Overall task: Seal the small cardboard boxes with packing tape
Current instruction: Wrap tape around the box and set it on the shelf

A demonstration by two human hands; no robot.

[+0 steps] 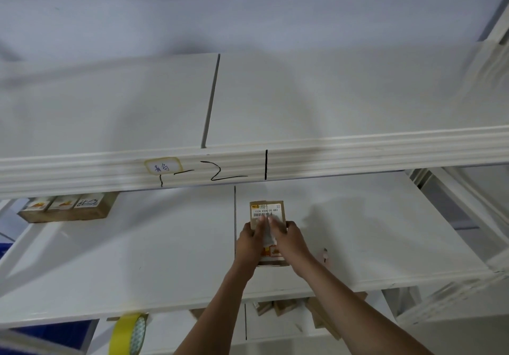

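Hands first: both of mine are out in front on the middle white shelf (137, 258) of a white metal rack. My left hand (249, 240) and my right hand (287, 240) are on a small brown cardboard box (267, 211) that lies flat on the shelf, just right of the seam between two shelf panels. Each grip is curled round a side edge of the box, left on the left edge, right on the right, with the thumbs lying across its top near the middle. I see something pale and glossy under the thumbs along the centre of the box, but motion blur keeps me from saying what it is. The far end of the box carries a white printed label (266, 210) with a barcode and a line of characters; the near end shows an orange and white printed panel between my wrists.

Further back on the left of the same shelf, well apart from my hands, a longer brown cardboard box with printed stickers (66, 208) sits under the upper shelf beam (358, 148), which bears a yellow-edged handwritten tag (163, 165) and black marker strokes. Near the bottom edge, below the shelf front, stands a yellow roll of packing tape (129, 334). More brown cardboard pieces (325, 313) lie on the level beneath.
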